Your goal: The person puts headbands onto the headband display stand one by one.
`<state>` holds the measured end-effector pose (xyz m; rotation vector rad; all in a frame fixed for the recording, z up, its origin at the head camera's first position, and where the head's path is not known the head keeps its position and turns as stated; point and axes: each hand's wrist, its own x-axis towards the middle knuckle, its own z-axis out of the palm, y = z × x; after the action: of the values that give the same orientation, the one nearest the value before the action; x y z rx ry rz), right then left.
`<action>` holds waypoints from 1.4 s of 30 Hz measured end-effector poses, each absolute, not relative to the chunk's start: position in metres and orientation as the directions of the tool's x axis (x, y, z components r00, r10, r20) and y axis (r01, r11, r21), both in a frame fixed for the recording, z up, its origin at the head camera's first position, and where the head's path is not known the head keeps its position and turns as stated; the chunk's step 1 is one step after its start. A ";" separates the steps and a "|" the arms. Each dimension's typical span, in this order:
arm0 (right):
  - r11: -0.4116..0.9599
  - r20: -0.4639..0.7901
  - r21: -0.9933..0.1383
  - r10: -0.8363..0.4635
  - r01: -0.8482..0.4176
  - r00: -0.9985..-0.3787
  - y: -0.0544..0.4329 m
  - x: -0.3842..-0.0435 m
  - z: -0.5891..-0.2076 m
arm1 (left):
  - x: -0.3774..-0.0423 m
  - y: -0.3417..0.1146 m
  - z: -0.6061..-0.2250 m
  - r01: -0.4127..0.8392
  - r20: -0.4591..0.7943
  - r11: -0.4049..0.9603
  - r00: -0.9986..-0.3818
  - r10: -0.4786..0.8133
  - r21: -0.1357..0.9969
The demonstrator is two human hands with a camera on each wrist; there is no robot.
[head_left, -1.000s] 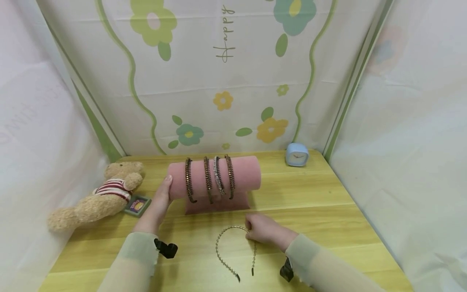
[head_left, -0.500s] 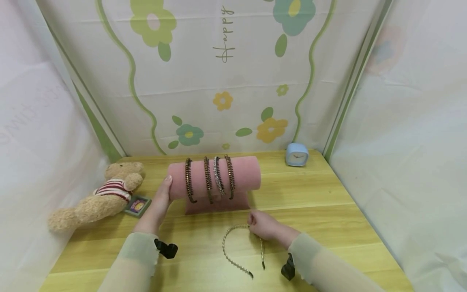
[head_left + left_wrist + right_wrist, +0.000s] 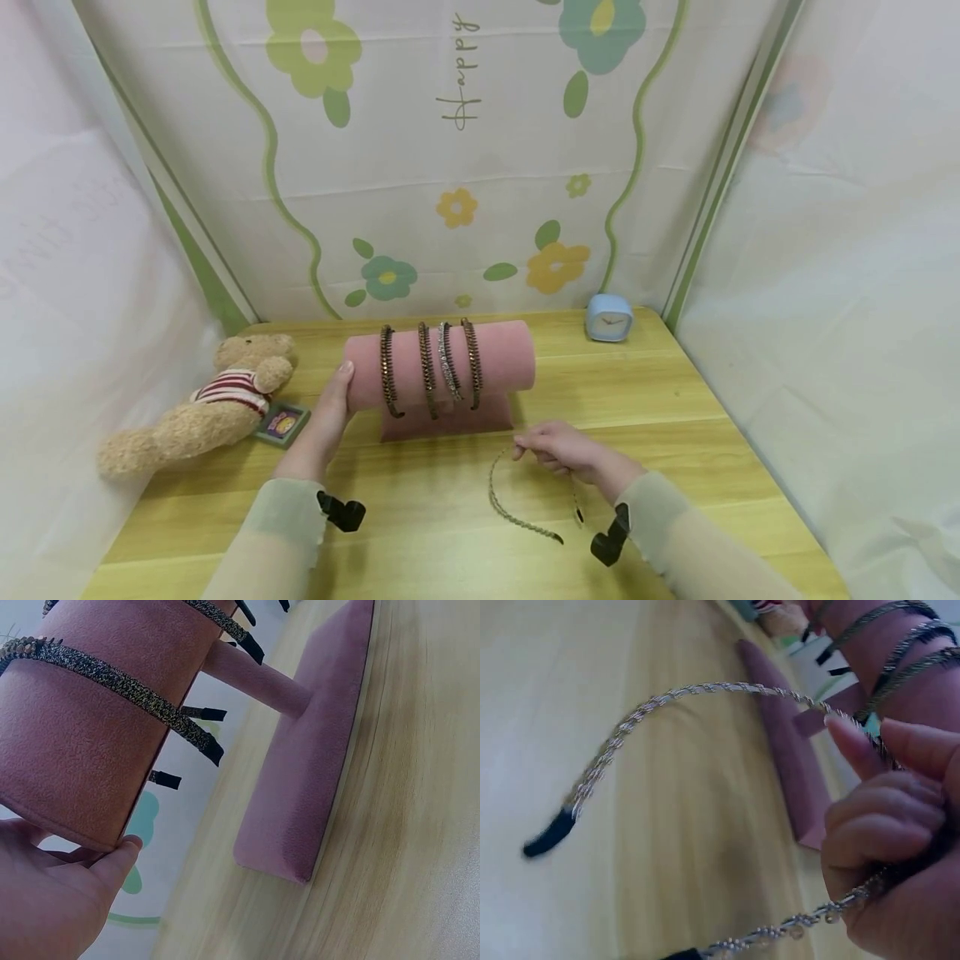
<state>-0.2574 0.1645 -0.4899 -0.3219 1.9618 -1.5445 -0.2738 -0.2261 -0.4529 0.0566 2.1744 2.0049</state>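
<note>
At the left end of a pink headband display stand [image 3: 507, 354], my left hand [image 3: 326, 422] holds the edge of its padded roll. In the left wrist view the thumb rests on the roll's rim, and the other fingers are partly hidden behind it. Several dark beaded headbands and a silver one [image 3: 448, 362] sit over the roll. My right hand [image 3: 558, 450] pinches a thin beaded headband [image 3: 705, 688] between thumb and forefinger, in front of the stand's right side. Its dark-tipped ends point toward me. The other fingers curl over part of this headband.
A teddy bear [image 3: 232, 392] in a striped shirt lies at the left, beside a small green-framed picture [image 3: 282, 423]. A pale blue clock [image 3: 609, 318] stands at the back right of the wooden table [image 3: 660, 400]. Patterned cloth walls [image 3: 390, 167] enclose the table.
My right hand has moved slightly right and turned, bringing the thin headband along; the headband now tilts and its ends have swung right. My left hand and the stand stay put.
</note>
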 end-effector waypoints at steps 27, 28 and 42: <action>-0.114 -0.100 -0.980 -0.415 0.161 -0.904 0.218 -0.266 -0.422 | -0.273 -0.227 -0.453 -0.093 -0.104 0.076 -0.982 0.156 0.993; -0.097 -0.115 -0.981 -0.407 0.168 -0.906 0.218 -0.267 -0.421 | -0.273 -0.227 -0.453 -0.093 -0.104 0.077 -0.982 0.155 0.993; -0.094 -0.074 -0.990 -0.300 0.106 -0.951 0.197 -0.288 -0.398 | -0.274 -0.227 -0.452 -0.101 -0.115 0.098 -0.981 0.155 0.990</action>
<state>-0.2876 0.1971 -0.3976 -0.2127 1.9047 -2.1289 -0.2743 -0.2272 -0.4523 0.0547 2.1783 1.9897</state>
